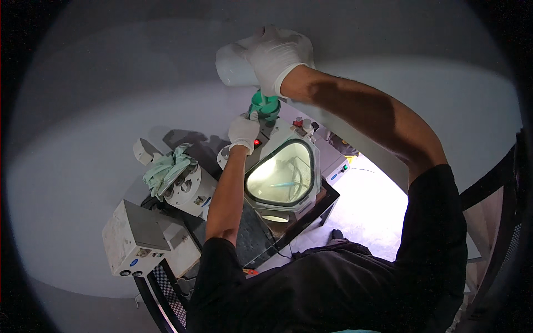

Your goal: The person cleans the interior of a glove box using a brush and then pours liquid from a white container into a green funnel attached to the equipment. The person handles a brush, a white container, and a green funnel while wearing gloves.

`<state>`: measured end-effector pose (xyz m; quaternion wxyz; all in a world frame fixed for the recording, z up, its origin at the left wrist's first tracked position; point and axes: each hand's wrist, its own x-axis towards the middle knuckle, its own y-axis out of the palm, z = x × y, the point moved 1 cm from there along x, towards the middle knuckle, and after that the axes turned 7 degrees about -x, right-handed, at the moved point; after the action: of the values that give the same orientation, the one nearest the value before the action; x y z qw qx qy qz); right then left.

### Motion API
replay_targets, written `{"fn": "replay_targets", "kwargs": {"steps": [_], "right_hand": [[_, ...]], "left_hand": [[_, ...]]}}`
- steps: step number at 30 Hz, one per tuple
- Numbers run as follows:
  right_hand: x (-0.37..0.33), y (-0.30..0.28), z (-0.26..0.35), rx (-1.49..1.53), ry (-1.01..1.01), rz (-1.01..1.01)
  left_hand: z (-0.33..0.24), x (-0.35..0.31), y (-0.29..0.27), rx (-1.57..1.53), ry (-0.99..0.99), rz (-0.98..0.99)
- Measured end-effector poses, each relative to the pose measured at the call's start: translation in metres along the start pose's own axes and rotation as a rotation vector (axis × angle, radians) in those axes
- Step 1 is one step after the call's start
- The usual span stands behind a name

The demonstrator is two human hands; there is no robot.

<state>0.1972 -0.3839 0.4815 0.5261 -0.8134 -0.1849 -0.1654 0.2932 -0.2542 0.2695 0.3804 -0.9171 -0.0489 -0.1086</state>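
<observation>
A plain pale wall (111, 100) fills the upper half and left of the frame, dim at the edges, and a bright white floor (372, 216) shows at centre right below the machinery.

A white jug (236, 66) is held high near the top centre of the frame, lying on its side so that its mouth points down and to the right, toward a green funnel (265, 105) just under it. The right hand (276, 55), in a white glove, has its fingers wrapped tightly around the jug's body. The left hand (243, 131), also gloved in white, sits just below and left of the funnel, its fingers closed on the funnel's lower part; the exact grip is partly hidden. Whether anything flows from the jug cannot be told.

The funnel stands on top of a machine with a lit window (283, 175) at the centre of the frame, rounded and roughly triangular, glowing pale yellow, with a thin teal rod visible inside. A small red light (257, 142) glows beside the left wrist.

To the left of the window a pale green cloth (166, 169) is draped over a round white metal housing (191, 188). Further toward the lower left sits a grey-white box (136, 238) with small round buttons on its lower face. The person's dark sleeves and shirt (333, 288) fill the lower centre and right.
</observation>
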Motion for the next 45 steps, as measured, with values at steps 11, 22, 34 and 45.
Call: {"fn": "replay_targets", "kwargs": {"steps": [11, 22, 34, 45], "right_hand": [[-0.009, -0.009, -0.005, -0.011, -0.068, 0.005], [0.0, 0.001, 0.002, -0.03, -0.039, 0.032], [-0.001, 0.003, 0.001, -0.029, -0.071, 0.047], [0.006, 0.014, 0.002, -0.023, -0.057, -0.021]], "left_hand": [[0.016, 0.008, 0.007, -0.056, -0.019, 0.047], [0.02, 0.016, 0.002, -0.041, -0.029, 0.01], [0.011, 0.007, 0.005, 0.016, -0.03, -0.029], [0.009, 0.012, 0.004, 0.057, -0.024, -0.019]]}}
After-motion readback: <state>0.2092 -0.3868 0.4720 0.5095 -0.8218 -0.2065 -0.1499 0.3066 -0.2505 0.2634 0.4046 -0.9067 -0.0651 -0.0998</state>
